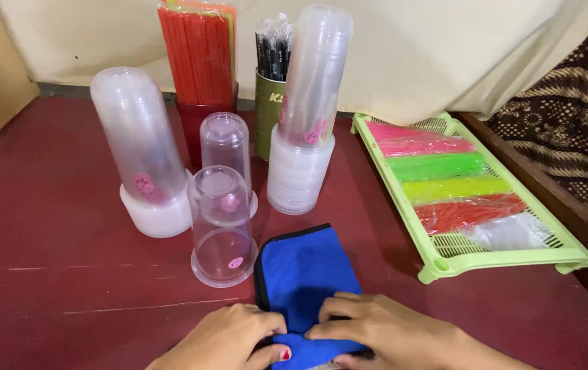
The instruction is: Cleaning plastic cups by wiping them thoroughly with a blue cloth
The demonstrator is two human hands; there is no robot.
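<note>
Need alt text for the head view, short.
Two hands, left hand and right hand, press on a blue pouch at the near edge of a dark red table. Behind it stand stacks of clear plastic cups and tubs of straws; a green tray of coloured straw packs sits right.

Two bare hands show at the bottom edge of the head view, with no sleeves, rings, bracelets or watch visible. The left hand (229, 339) has red polish on its thumbnail. The right hand (383, 329) shows short nails, their colour too unclear to tell.
</note>
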